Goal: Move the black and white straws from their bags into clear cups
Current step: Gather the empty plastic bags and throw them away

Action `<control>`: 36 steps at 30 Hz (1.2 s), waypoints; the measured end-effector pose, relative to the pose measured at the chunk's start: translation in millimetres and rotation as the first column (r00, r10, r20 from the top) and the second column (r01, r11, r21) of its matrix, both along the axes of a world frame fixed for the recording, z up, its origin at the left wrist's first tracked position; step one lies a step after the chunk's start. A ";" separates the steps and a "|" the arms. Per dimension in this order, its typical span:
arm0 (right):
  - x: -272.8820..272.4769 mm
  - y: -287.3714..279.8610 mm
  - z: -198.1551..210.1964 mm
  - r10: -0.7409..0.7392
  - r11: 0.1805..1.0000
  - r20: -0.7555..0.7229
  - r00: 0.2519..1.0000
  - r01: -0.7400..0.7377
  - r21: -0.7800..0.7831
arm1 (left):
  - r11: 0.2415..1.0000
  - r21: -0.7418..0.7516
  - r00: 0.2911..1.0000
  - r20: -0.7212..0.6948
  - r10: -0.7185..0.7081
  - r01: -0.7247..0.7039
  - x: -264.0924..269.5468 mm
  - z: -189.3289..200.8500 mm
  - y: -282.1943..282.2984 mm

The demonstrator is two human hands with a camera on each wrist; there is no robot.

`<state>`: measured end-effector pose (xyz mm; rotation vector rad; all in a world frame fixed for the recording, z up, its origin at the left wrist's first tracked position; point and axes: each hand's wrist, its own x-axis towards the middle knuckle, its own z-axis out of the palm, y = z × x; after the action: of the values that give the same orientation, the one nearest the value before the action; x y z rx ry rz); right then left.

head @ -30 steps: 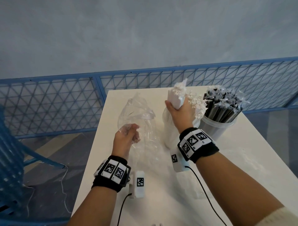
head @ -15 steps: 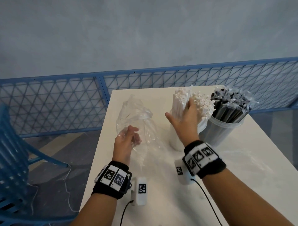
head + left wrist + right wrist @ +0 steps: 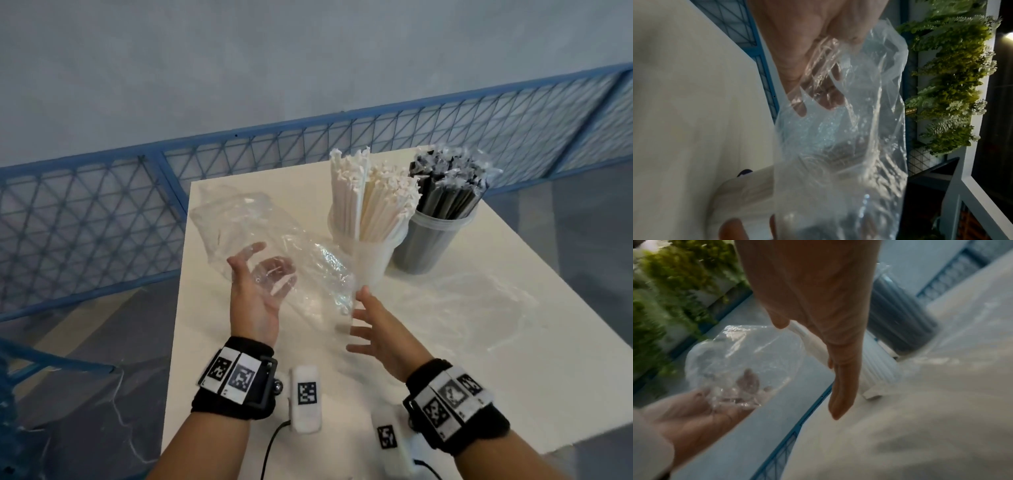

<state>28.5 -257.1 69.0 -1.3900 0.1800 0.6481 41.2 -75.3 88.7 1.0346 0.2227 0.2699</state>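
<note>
White straws [image 3: 371,195] stand in a clear cup [image 3: 368,255] at the back of the white table [image 3: 445,377]. Black straws [image 3: 448,186] fill a second clear cup [image 3: 428,243] right beside it. My left hand [image 3: 263,270] holds an empty clear bag [image 3: 274,236] up over the table's left side; its fingers [image 3: 830,97] curl into the plastic [image 3: 838,154]. My right hand [image 3: 359,318] is open and empty, fingers straight [image 3: 840,386], just below the bag's lower right edge and in front of the white-straw cup [image 3: 879,369].
A second empty clear bag [image 3: 479,301] lies flat on the table to the right of my hands. A blue mesh fence [image 3: 102,219] runs behind and left of the table. A blue chair [image 3: 20,394] stands at the lower left. Green plants [image 3: 951,81] lie beyond.
My right hand has let go of the white straws, which now stand in the cup, and has drawn back towards the bag. My left hand has spread the bag wider.
</note>
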 end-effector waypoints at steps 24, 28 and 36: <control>37.2 -219.7 18.7 -0.036 0.969 0.555 0.831 0.164 -0.183 | 0.080 0.947 0.948 0.302 0.097 -0.310 -28.0 32.4 -166.9; 48.3 -259.5 9.0 -0.110 0.955 0.606 0.788 0.251 -0.154 | 0.235 0.946 0.971 0.198 0.132 -0.224 -20.1 26.7 -192.6; 57.4 -304.7 -12.0 -0.069 0.877 0.744 0.664 0.396 -0.272 | 0.029 0.994 0.994 -0.104 -0.012 0.105 -18.6 -9.1 -192.5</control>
<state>85.9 -561.8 57.0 -1.9007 -0.1460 -0.2222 22.6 -267.8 79.6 2.5725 -0.0137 0.3082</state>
